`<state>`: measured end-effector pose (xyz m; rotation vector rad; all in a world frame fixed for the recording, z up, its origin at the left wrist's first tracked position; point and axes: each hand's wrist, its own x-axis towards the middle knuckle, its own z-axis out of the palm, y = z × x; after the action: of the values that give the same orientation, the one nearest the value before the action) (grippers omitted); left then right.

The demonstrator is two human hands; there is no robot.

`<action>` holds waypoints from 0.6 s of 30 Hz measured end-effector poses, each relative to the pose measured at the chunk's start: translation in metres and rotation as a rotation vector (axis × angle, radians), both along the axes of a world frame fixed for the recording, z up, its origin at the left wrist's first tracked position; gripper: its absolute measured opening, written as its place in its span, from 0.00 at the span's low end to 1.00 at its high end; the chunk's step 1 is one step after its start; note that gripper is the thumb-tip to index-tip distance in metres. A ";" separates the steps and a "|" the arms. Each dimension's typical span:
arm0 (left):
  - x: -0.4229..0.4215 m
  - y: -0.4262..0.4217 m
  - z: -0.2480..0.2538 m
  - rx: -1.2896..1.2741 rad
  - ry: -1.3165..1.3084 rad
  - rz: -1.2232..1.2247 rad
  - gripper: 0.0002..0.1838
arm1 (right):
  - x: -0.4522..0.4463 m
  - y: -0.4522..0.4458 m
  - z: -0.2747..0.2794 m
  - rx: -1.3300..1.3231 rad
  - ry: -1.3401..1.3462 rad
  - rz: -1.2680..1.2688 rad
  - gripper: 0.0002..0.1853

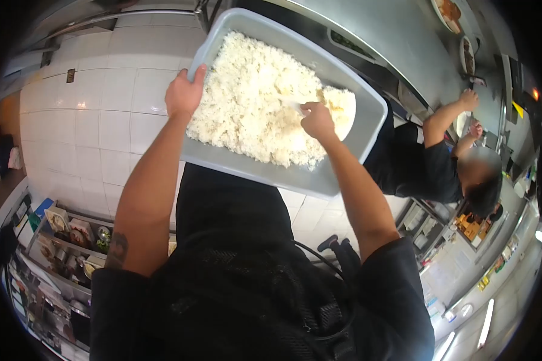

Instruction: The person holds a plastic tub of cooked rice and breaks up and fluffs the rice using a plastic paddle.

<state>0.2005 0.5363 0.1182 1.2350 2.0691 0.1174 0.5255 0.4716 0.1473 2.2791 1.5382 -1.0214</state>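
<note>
A large grey plastic tub [367, 114] lies in front of my body, slightly tilted in view. White cooked rice [247, 90] fills most of it, with a smoother mound [345, 108] at the right end. My left hand [185, 93] grips the tub's left rim, thumb over the edge and fingers partly hidden outside. Above the rice, my right hand [318, 122] is closed around a pale utensil [292, 104]. Its far end blends into the rice, so its exact shape cannot be made out.
A steel counter [397, 36] runs along the upper right, with dishes of food [448, 13]. Close on the right, a co-worker [427, 165] in black reaches over it. White floor tiles [102, 114] lie left; a stocked shelf [66, 240] stands lower left.
</note>
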 end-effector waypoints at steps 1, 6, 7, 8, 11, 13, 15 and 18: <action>0.004 -0.006 -0.001 -0.007 -0.014 -0.010 0.36 | 0.013 -0.035 -0.039 0.161 0.116 -0.084 0.21; -0.001 -0.001 -0.006 0.058 0.008 0.006 0.36 | -0.041 -0.074 -0.014 0.149 0.299 -0.500 0.26; -0.002 -0.001 -0.010 0.042 0.041 -0.020 0.37 | -0.029 -0.079 0.005 0.053 0.371 -0.558 0.27; 0.000 0.000 -0.009 0.042 0.026 -0.035 0.37 | 0.000 -0.092 0.010 0.214 0.370 -0.277 0.28; -0.001 -0.001 -0.002 0.036 -0.043 0.011 0.37 | 0.045 -0.080 0.074 0.009 0.116 0.103 0.28; -0.003 -0.004 -0.001 0.022 -0.049 0.025 0.37 | 0.039 -0.068 0.080 -0.033 0.088 0.204 0.26; -0.001 -0.001 0.004 0.020 -0.056 0.039 0.37 | 0.007 -0.043 0.065 -0.026 0.004 0.285 0.23; -0.001 -0.002 0.005 -0.029 -0.078 0.037 0.37 | -0.031 -0.028 0.008 -0.098 -0.086 0.210 0.25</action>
<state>0.1993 0.5340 0.1227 1.1573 2.0199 0.1500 0.4949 0.4432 0.1550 2.0187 1.6136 -0.9084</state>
